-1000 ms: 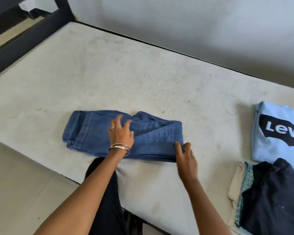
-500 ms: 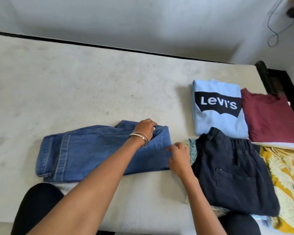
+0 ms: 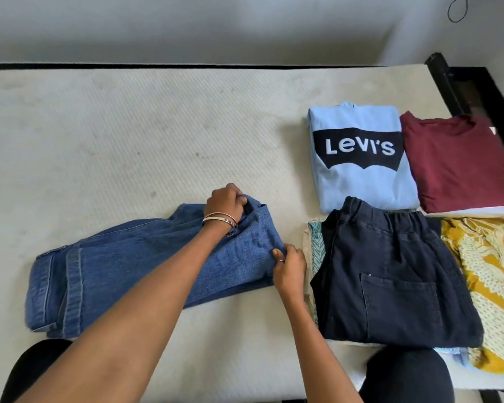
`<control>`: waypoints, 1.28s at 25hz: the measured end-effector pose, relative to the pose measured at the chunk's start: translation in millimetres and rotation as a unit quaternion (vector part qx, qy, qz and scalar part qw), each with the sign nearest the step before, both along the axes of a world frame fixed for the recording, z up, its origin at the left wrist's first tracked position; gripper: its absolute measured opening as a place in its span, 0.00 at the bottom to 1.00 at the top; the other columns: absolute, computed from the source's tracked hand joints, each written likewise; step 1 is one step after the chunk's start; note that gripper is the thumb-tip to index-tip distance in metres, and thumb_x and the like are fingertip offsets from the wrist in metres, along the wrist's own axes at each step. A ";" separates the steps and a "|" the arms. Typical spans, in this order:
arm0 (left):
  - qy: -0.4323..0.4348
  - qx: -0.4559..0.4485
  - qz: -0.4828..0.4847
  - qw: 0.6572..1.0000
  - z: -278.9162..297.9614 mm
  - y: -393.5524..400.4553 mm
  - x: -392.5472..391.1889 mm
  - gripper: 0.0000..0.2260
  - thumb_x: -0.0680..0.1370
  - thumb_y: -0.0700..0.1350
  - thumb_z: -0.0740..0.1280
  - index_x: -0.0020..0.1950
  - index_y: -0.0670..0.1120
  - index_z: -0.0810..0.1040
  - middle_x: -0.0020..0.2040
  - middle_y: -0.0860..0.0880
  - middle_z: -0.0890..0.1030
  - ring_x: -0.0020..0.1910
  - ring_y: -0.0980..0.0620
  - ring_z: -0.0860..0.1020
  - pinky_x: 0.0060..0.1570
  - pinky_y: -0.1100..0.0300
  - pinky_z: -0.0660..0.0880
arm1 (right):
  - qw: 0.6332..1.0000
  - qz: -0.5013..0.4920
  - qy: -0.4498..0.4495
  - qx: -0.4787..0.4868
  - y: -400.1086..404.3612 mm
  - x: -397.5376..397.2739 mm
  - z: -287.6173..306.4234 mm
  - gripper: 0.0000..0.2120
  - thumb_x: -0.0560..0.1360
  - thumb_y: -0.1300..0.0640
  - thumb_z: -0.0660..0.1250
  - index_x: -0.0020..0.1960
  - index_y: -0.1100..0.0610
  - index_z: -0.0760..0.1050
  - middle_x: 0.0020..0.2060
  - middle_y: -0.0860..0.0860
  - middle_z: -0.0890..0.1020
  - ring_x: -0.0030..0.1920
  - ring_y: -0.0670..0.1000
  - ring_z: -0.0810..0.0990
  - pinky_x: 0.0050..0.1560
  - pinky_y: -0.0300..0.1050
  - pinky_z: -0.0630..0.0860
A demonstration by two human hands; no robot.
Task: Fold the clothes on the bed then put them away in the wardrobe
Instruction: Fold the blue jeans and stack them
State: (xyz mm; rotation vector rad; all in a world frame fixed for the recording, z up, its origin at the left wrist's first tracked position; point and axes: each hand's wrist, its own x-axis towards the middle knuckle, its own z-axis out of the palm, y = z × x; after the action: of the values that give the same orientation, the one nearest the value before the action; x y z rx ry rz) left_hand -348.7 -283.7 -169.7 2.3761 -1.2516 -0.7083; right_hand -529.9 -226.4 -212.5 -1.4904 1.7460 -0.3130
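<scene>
Folded blue jeans (image 3: 122, 271) lie lengthwise on the pale mattress (image 3: 128, 141), near its front edge. My left hand (image 3: 226, 200), with bangles on the wrist, grips the far right corner of the jeans. My right hand (image 3: 288, 267) pinches the near right corner, and that end of the denim is bunched up a little off the mattress. To the right lie folded clothes: a light blue Levi's shirt (image 3: 361, 173), a maroon shirt (image 3: 460, 164), dark navy shorts (image 3: 390, 274) on a patterned piece, and a yellow patterned garment (image 3: 495, 289).
A grey wall (image 3: 216, 27) runs along the mattress's far side. The black bed frame (image 3: 477, 91) shows at the right end. My knees in black trousers (image 3: 405, 376) press against the front edge. No wardrobe is in view.
My view swung right, bringing the folded stack into sight. My left hand went from lying flat on the jeans to gripping their far right corner; my right hand closed on the near right corner.
</scene>
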 end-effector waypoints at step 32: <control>0.066 0.059 -0.192 0.977 -4.3 55.9 49.6 0.09 0.79 0.49 0.65 0.57 0.48 0.70 0.39 0.49 0.77 0.41 0.46 0.78 0.44 0.54 0.72 | 0.892 0.433 0.055 0.119 -156.0 24.9 73.8 0.11 0.78 0.41 0.64 0.47 0.48 0.77 0.47 0.43 0.77 0.55 0.51 0.73 0.63 0.58 0.68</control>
State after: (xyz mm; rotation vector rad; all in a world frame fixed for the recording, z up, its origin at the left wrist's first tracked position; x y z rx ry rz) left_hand -299.1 -227.8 -174.1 2.1516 -1.6715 -1.0639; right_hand -505.0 -382.4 -138.7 -1.9433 0.9870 0.4412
